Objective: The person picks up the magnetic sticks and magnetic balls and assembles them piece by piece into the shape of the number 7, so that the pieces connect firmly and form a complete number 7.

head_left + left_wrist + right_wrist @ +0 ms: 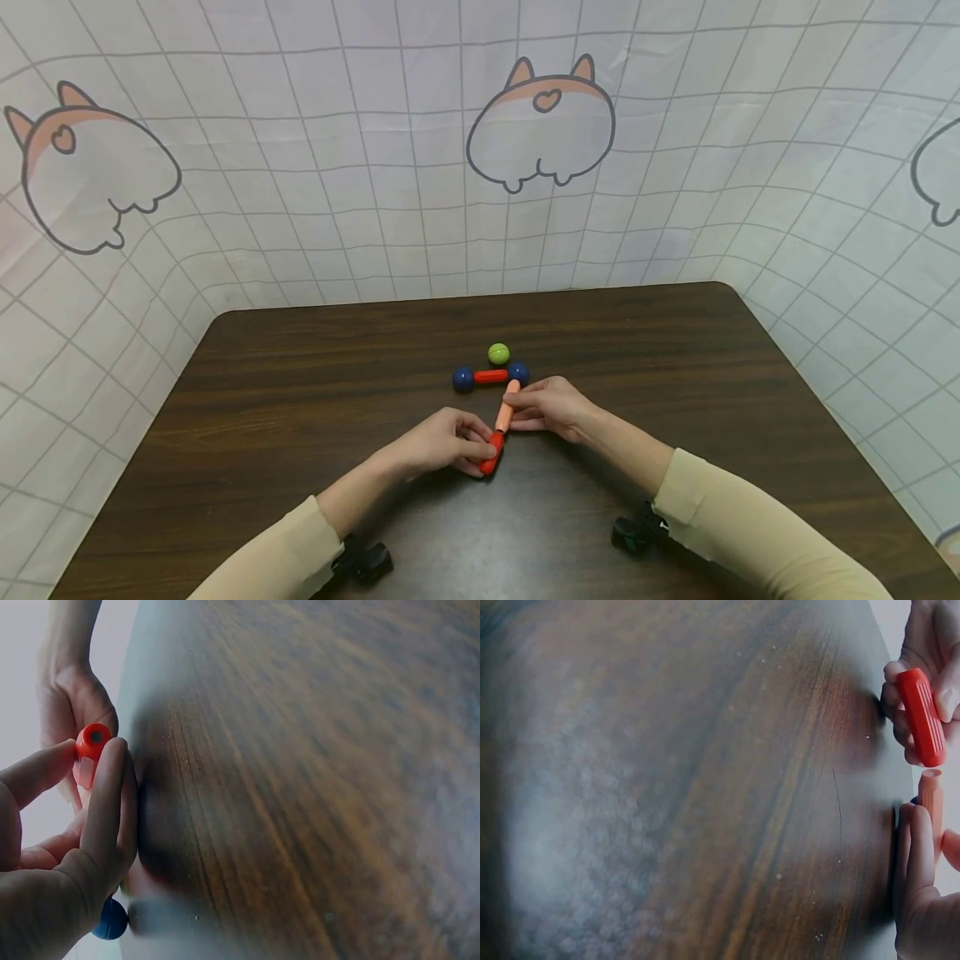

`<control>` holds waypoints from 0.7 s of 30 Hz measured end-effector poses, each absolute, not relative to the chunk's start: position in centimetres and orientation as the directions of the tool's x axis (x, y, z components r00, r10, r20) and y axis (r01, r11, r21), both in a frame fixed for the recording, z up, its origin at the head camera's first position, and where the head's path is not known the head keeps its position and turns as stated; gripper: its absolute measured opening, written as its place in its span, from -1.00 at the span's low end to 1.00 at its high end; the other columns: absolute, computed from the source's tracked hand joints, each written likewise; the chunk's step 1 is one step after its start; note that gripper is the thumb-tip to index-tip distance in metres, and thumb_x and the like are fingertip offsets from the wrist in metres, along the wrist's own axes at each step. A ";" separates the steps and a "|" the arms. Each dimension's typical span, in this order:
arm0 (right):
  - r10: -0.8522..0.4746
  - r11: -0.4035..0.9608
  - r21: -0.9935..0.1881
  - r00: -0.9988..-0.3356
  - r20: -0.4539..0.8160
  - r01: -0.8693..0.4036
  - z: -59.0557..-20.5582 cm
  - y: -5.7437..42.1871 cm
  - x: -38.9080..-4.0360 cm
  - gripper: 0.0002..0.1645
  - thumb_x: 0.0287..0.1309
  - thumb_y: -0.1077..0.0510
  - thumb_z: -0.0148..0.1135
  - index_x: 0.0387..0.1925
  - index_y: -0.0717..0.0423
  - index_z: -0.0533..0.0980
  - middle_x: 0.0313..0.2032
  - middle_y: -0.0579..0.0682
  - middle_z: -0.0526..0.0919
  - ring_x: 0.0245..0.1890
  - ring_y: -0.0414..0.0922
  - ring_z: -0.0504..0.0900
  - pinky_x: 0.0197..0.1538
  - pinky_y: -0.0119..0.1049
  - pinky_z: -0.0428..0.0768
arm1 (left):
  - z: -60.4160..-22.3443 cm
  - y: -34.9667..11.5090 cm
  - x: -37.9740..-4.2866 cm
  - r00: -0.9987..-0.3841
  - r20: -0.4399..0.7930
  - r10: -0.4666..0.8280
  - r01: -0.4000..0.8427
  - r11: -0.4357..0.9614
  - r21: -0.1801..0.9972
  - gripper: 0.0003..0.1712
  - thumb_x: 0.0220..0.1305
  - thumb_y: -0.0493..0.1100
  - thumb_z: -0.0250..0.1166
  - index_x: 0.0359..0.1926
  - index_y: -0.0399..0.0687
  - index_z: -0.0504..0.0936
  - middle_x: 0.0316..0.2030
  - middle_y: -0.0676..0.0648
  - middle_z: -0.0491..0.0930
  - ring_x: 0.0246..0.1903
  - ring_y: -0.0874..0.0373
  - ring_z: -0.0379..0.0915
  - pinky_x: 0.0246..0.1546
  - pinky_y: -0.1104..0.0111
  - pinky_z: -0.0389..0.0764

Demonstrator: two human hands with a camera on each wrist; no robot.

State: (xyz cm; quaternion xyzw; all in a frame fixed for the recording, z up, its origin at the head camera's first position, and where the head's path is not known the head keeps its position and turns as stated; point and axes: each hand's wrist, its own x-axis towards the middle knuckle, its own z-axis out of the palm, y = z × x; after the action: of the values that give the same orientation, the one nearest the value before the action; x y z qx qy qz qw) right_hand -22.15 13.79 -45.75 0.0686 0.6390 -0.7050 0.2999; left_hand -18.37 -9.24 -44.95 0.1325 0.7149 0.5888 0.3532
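Note:
My left hand [438, 442] pinches a ribbed red rod [921, 718] between thumb and fingers. My right hand [557, 407] pinches a ribbed orange rod [507, 407]. The two rods lie nearly in line, end to end. In the right wrist view their ends are very close; whether they touch I cannot tell. Just beyond the orange rod's far end lies another red rod [491, 377] with a blue ball [463, 380] at its left end and a second blue ball [517, 372] at its right. The orange rod's far end appears near or against that right ball.
Behind the bar with the blue balls sits a light green ball [498, 354]. Everything rests on a dark wood-grain table [315, 375]. A white gridded curtain [360, 167] with cartoon drawings surrounds its far and side edges. Black devices [633, 533] sit at both wrists.

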 end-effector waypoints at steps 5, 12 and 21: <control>-0.340 -0.002 -0.863 -0.813 -0.474 0.504 -45.7 13.8 -22.1 -0.61 0.40 0.28 0.27 0.09 0.54 0.49 -0.23 0.18 0.70 -0.27 -0.07 0.75 -0.06 -0.19 0.68 | -45.0 -9.2 -18.5 -0.712 -0.359 0.604 -0.240 0.271 0.932 -0.67 0.38 -0.31 0.36 0.08 -0.43 0.59 -0.24 -0.17 0.62 -0.31 0.10 0.65 -0.21 0.18 0.72; -0.339 -0.004 -0.864 -0.814 -0.472 0.503 -45.8 13.8 -22.1 -0.61 0.41 0.29 0.26 0.10 0.54 0.49 -0.23 0.19 0.70 -0.27 -0.07 0.75 -0.06 -0.20 0.68 | -45.2 -9.1 -18.6 -0.716 -0.355 0.601 -0.239 0.267 0.934 -0.67 0.38 -0.30 0.37 0.07 -0.42 0.59 -0.24 -0.17 0.62 -0.31 0.09 0.65 -0.20 0.18 0.72; -0.343 -0.009 -0.866 -0.815 -0.467 0.500 -45.9 13.9 -22.1 -0.60 0.41 0.29 0.26 0.11 0.55 0.48 -0.23 0.19 0.70 -0.26 -0.06 0.75 -0.06 -0.19 0.68 | -45.2 -9.3 -18.7 -0.721 -0.350 0.598 -0.226 0.275 0.935 -0.69 0.38 -0.29 0.37 0.06 -0.40 0.60 -0.23 -0.17 0.63 -0.30 0.08 0.66 -0.20 0.19 0.72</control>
State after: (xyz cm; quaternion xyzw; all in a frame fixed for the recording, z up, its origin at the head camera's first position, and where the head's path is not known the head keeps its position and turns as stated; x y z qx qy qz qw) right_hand -22.09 13.87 -45.90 0.0616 0.6378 -0.7075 0.2980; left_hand -18.73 -9.29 -45.23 0.1296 0.7175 0.5881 0.3500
